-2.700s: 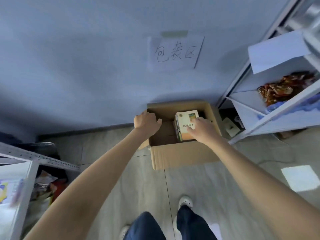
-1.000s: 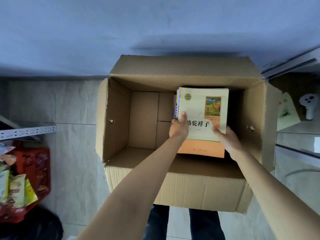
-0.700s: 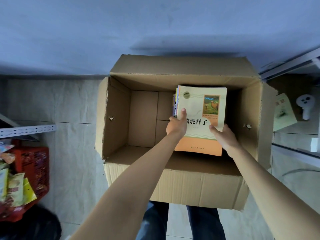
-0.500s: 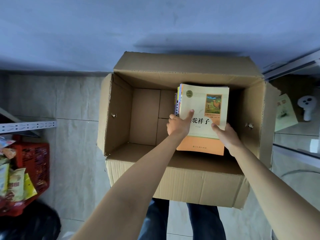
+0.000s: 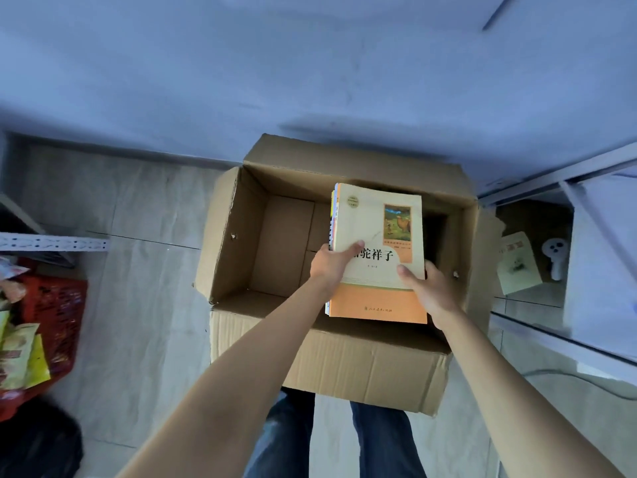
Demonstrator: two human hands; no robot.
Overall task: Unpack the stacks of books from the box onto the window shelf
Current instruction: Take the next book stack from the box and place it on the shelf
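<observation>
An open cardboard box [image 5: 344, 367] stands on the tiled floor against the blue wall. A stack of books [image 5: 375, 229], topped by a cream and orange cover with a small picture, hangs over the box's right half, lifted above its rim. My left hand [image 5: 332, 262] grips the stack's left edge, thumb on the cover. My right hand [image 5: 431, 291] holds the right edge, thumb on top. The left half of the box shows bare cardboard. The window shelf is not in view.
A white metal rack [image 5: 586, 257] stands at the right, with a small booklet [image 5: 517, 262] and a white plug [image 5: 553, 257] on the floor under it. At the left, a red basket [image 5: 58, 315] with snack packets sits under another rack [image 5: 51, 243].
The stack has risen out of the box toward me, both hands still on its sides. Earlier my left hand was on the box rim and my right on the books.
</observation>
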